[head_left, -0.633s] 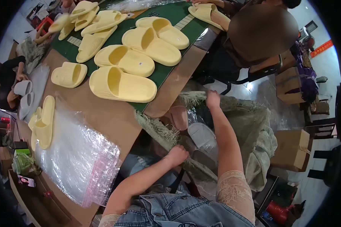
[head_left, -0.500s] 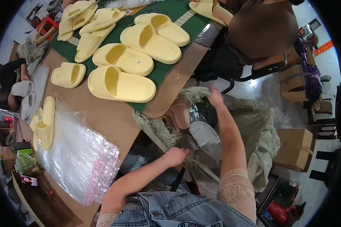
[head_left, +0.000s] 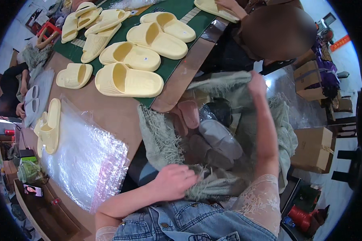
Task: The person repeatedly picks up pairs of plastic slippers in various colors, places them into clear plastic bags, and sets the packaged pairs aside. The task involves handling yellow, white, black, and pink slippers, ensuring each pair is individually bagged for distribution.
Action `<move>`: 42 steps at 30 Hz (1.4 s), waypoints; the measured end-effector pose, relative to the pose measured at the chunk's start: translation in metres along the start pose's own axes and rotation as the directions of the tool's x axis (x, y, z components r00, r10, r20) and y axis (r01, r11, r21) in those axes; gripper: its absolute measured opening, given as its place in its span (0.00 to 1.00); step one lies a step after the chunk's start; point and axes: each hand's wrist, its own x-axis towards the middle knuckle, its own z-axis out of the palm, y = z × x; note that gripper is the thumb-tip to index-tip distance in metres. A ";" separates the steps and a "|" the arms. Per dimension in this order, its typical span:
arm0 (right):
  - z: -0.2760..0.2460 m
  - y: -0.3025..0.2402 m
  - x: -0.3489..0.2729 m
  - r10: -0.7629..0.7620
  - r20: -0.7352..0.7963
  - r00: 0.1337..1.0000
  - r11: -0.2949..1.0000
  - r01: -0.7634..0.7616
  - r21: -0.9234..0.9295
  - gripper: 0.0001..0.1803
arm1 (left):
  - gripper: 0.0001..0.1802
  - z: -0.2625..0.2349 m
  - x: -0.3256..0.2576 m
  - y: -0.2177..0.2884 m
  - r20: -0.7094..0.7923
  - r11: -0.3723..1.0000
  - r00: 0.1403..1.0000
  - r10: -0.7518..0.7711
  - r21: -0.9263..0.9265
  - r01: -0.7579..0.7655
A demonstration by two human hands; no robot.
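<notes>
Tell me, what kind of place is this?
Probably a workshop where slippers get packed. Many yellow slippers lie on the table, beside a stack of clear plastic bags, with cardboard boxes on the floor.

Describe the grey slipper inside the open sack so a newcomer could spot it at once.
Start at the big green woven sack held open below the table edge. Inside lies the grey slipper, near the middle. The slippers beside it are pink, and one is black.

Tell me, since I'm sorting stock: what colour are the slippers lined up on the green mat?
Pale yellow, all of the slippers on the green mat; head view.
</notes>
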 end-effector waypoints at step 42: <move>0.034 0.013 -0.029 0.252 -0.255 0.934 0.482 0.108 0.869 0.13 | 0.28 0.020 -0.029 -0.003 0.208 0.912 0.975 0.073 -0.410 0.019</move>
